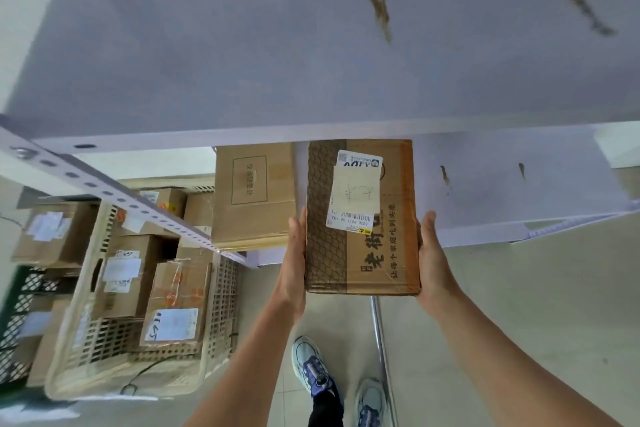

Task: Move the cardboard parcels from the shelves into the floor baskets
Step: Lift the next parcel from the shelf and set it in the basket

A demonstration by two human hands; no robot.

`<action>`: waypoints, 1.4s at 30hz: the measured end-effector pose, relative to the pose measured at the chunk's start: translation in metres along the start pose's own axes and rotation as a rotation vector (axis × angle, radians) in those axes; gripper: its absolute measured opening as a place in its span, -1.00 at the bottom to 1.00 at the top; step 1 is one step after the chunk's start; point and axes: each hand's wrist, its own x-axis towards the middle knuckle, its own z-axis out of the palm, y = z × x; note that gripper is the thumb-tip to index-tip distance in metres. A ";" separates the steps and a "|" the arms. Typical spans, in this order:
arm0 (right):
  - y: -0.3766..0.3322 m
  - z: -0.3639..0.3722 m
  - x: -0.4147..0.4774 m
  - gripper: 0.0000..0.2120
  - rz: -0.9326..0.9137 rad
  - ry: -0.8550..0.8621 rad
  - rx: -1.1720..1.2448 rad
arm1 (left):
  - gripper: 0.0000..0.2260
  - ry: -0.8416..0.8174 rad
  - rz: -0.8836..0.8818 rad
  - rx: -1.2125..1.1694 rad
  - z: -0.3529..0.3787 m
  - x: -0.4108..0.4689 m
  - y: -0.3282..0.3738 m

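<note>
A brown cardboard parcel (381, 253) with a white label and black printed characters juts out over the front edge of the lower white shelf (502, 204). My left hand (296, 256) holds its left side, and my right hand (433, 256) holds its right side. A second plain cardboard parcel (254, 194) lies on the same shelf just to the left. Down on the floor at the left stands a cream slotted basket (221, 315) with several labelled parcels inside.
The upper white shelf (311, 45) fills the top of the view. A perforated metal upright (114, 194) slants across the left. A dark green basket (20, 308) with parcels sits at the far left. My shoes (311, 367) and a metal pole (381, 340) are below.
</note>
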 end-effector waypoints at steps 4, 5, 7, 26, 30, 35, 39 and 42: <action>-0.001 0.016 -0.044 -0.28 0.037 0.004 -0.040 | -0.38 0.007 -0.004 -0.023 -0.004 -0.051 0.011; -0.001 0.019 -0.056 -0.27 0.050 0.004 -0.057 | -0.40 0.010 0.001 -0.031 -0.005 -0.065 0.013; 0.000 0.025 -0.082 -0.24 0.065 -0.003 -0.078 | -0.41 0.011 0.018 -0.037 -0.006 -0.097 0.016; 0.044 0.158 -0.289 -0.30 0.068 -0.234 -0.247 | -0.43 0.201 0.262 -0.130 -0.081 -0.381 0.039; 0.066 0.207 -0.302 -0.35 0.036 -0.300 -0.237 | -0.47 0.301 0.337 -0.162 -0.128 -0.417 0.044; 0.111 0.284 -0.313 -0.39 0.078 -0.316 -0.279 | -0.54 0.388 0.268 -0.185 -0.201 -0.458 0.048; 0.153 0.348 -0.324 -0.38 0.140 -0.356 -0.293 | -0.38 0.424 0.226 -0.168 -0.273 -0.489 0.052; 0.182 0.391 -0.332 -0.35 0.185 -0.356 -0.270 | -0.32 0.451 0.165 -0.184 -0.324 -0.506 0.050</action>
